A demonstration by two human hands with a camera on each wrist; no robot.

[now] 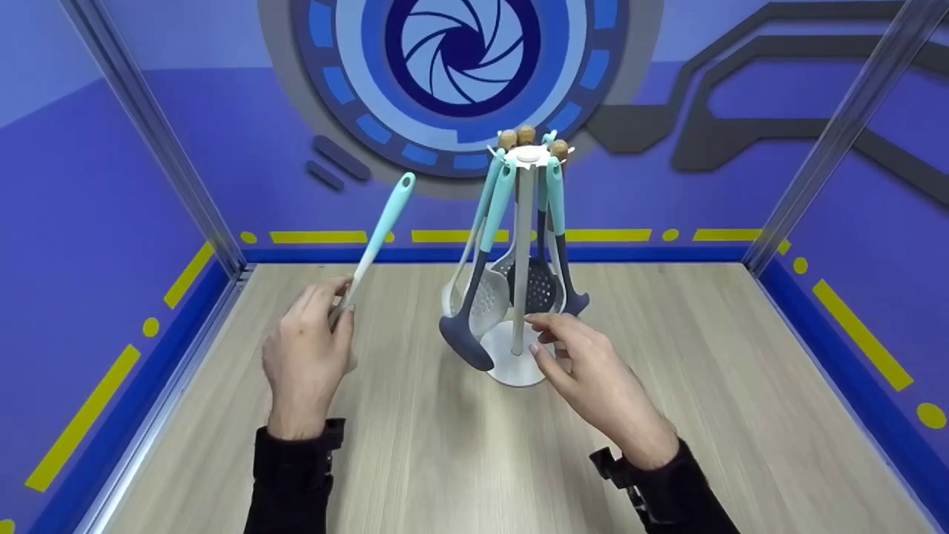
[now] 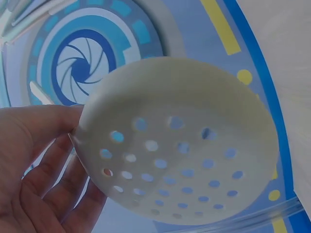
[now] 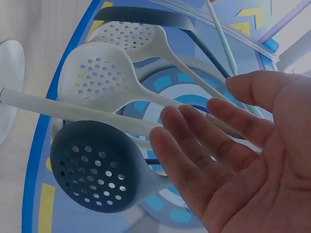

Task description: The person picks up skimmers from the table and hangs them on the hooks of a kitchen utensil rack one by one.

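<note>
My left hand [image 1: 308,348] grips a white skimmer with a mint-green handle [image 1: 384,222], holding it low on the shaft above the table. The handle points up and to the right. In the left wrist view, the skimmer's round perforated bowl [image 2: 170,92] faces the camera beside the fingers. My right hand [image 1: 600,378] is next to the post of a white utensil stand [image 1: 525,259], fingers loosely bent with nothing in them. Whether a fingertip touches the post I cannot tell. Beyond these fingers hang a dark skimmer [image 3: 92,184] and a white skimmer [image 3: 70,68].
The stand's round base [image 1: 511,374] rests on the wooden table [image 1: 415,460]. A dark-headed utensil [image 1: 463,341] with a mint handle hangs at its front left, another [image 1: 577,302] at its right. Wooden handle ends [image 1: 526,134] show at the top. Blue printed walls [image 1: 193,148] enclose the table.
</note>
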